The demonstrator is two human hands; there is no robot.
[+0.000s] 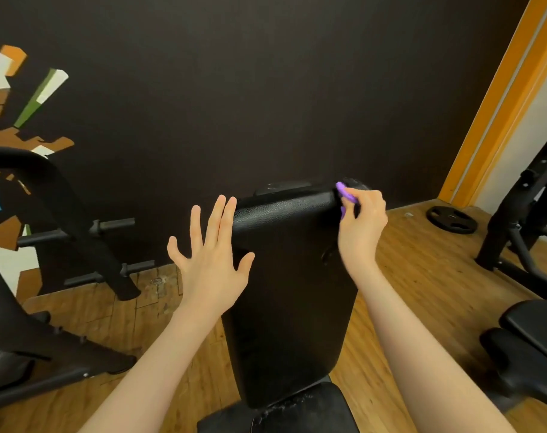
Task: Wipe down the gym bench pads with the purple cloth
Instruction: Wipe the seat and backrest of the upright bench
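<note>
A black padded bench back pad [289,289] stands tilted upright in front of me, with the worn seat pad [300,410] below it. My right hand [361,221] grips a bunched purple cloth [345,195] against the pad's upper right corner. Most of the cloth is hidden inside the fingers. My left hand [211,251] is spread with straight fingers beside the pad's upper left edge, fingertips touching or just in front of the edge.
A black weight rack [78,232] with pegs stands at the left on the wooden floor. A weight plate [451,218] lies at the right by the orange-edged wall. Another black bench [528,348] and frame stand at the far right.
</note>
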